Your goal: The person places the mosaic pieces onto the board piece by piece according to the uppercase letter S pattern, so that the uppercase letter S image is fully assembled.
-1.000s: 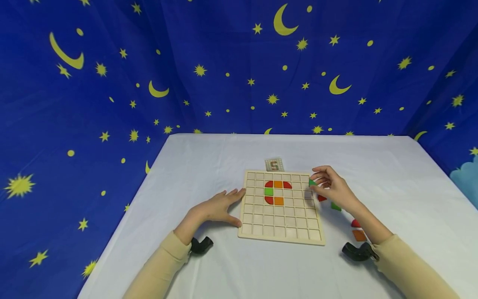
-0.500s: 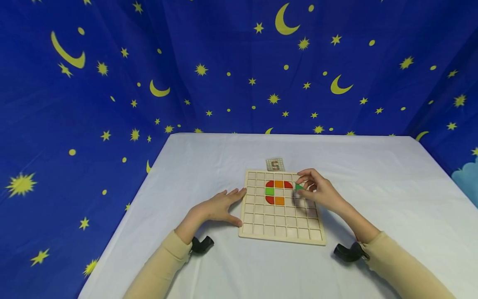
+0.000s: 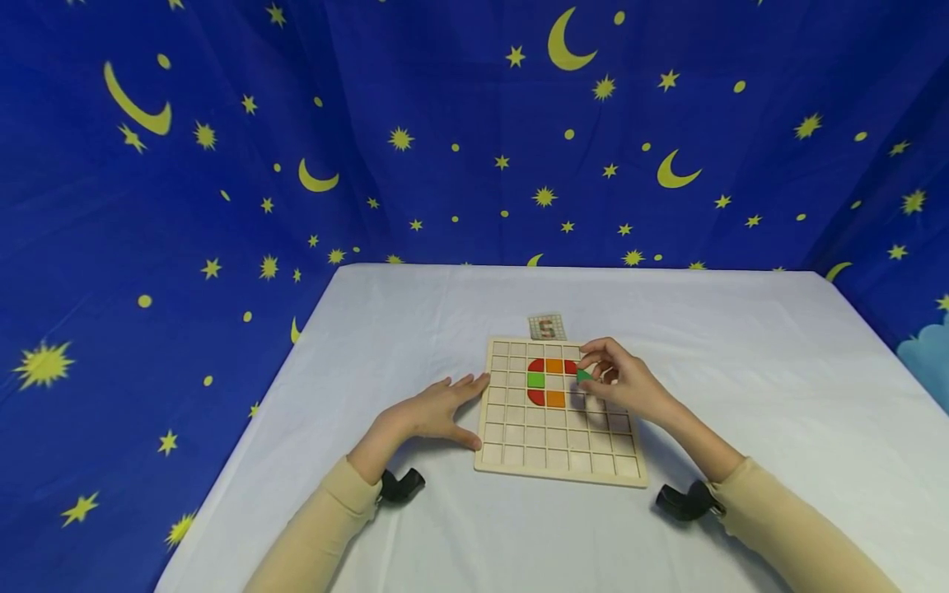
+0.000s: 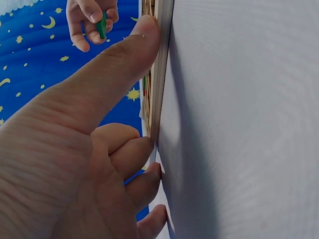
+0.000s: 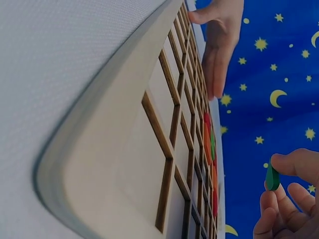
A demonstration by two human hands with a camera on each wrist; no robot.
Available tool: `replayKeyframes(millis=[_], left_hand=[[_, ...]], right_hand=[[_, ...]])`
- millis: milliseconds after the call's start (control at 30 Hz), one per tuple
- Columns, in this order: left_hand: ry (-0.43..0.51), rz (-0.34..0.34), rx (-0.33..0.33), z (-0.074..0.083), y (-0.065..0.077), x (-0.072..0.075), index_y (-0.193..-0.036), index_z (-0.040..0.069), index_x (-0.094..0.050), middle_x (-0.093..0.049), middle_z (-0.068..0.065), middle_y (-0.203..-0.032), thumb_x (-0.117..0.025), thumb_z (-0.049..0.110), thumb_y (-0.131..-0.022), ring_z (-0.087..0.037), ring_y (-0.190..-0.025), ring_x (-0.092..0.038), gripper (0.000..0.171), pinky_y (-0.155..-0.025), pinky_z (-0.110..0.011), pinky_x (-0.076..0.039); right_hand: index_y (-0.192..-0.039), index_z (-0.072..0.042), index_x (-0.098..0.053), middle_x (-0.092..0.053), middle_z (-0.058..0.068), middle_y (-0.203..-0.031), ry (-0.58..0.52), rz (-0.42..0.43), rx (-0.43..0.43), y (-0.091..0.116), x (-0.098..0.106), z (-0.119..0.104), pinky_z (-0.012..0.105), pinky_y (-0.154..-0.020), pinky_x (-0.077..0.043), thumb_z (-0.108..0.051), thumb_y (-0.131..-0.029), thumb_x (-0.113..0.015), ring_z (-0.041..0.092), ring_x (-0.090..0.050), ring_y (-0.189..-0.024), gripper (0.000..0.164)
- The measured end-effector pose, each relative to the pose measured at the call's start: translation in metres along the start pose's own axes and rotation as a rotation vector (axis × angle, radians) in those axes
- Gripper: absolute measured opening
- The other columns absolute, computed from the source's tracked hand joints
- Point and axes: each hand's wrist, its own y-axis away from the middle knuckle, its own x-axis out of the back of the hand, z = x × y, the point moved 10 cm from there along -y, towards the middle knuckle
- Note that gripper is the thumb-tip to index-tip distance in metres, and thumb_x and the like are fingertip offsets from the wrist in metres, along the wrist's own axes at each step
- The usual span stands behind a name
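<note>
My right hand (image 3: 623, 380) pinches a green tile (image 5: 272, 178) between thumb and fingertips. It holds the tile over the wooden grid board (image 3: 559, 478), close by the red tile (image 3: 569, 366) at the upper right of the coloured group. Also set in the board's squares are an orange tile (image 3: 553, 366), a second orange one (image 3: 555, 399), a light green square (image 3: 536, 380) and red rounded tiles (image 3: 536, 397) at the left. At the board's left edge, my left hand (image 3: 430, 410) lies with fingers extended, thumb and fingertips against the rim.
Behind the board lies a small card (image 3: 547, 328) with a gridded, S-like figure. White cloth covers the table (image 3: 415, 313), and a blue star-and-moon curtain (image 3: 474, 99) stands behind it. A black wrist device (image 3: 685, 501) hangs below my right sleeve.
My right hand has moved left with the green tile, from the board's right edge to beside the coloured group. Its forearm now covers the loose tiles at right. The left hand stays put.
</note>
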Motion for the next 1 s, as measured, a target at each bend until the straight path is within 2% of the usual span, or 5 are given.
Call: replayKeyframes(millis=[133, 367, 700, 800, 1000], left_hand=[[0.0, -0.004, 0.004, 0.001, 0.001, 0.001, -0.151, 0.006, -0.017, -0.02, -0.005, -0.155, -0.073, 0.054, -0.074, -0.022, -0.141, -0.016, 0.106, -0.114, -0.04, -0.01], [0.011, -0.004, -0.005, 0.003, 0.001, 0.003, -0.151, 0.004, -0.018, -0.02, -0.008, -0.154, -0.074, 0.051, -0.075, -0.024, -0.141, -0.016, 0.105, -0.114, -0.042, -0.009], [0.013, -0.006, -0.001, 0.003, 0.002, 0.002, -0.151, 0.005, -0.018, -0.02, -0.007, -0.154, -0.074, 0.051, -0.075, -0.024, -0.141, -0.016, 0.105, -0.114, -0.042, -0.009], [0.01, -0.007, 0.005, 0.002, 0.001, 0.002, -0.151, 0.005, -0.018, -0.02, -0.007, -0.155, -0.074, 0.051, -0.075, -0.024, -0.141, -0.016, 0.105, -0.114, -0.042, -0.01], [0.013, -0.007, 0.01, 0.003, 0.002, 0.003, -0.151, 0.006, -0.018, -0.02, -0.007, -0.155, -0.074, 0.051, -0.075, -0.024, -0.141, -0.016, 0.105, -0.114, -0.043, -0.011]], right_hand=[[-0.122, 0.0, -0.047, -0.062, 0.014, -0.102, 0.02, -0.001, -0.005, -0.001, -0.002, 0.005, 0.026, -0.063, -0.049, 0.004, -0.082, -0.07, 0.014, -0.056, -0.078, 0.046], [-0.122, 0.006, -0.046, -0.06, 0.022, -0.101, 0.013, 0.003, 0.026, -0.003, -0.004, 0.002, 0.026, -0.062, -0.049, 0.011, -0.08, -0.067, 0.019, -0.055, -0.078, 0.047], [-0.122, 0.002, -0.047, -0.061, 0.016, -0.104, -0.019, -0.021, 0.002, -0.002, -0.008, 0.005, 0.026, -0.065, -0.05, 0.004, -0.082, -0.069, 0.018, -0.056, -0.08, 0.046], [-0.121, 0.006, -0.046, -0.06, 0.02, -0.102, -0.023, -0.034, 0.01, -0.001, -0.011, -0.002, 0.026, -0.064, -0.049, 0.009, -0.081, -0.068, 0.021, -0.056, -0.079, 0.046], [-0.119, 0.008, -0.047, -0.06, 0.024, -0.102, -0.034, -0.084, -0.042, 0.002, -0.017, -0.017, 0.026, -0.065, -0.049, 0.01, -0.081, -0.066, 0.023, -0.055, -0.079, 0.043]])
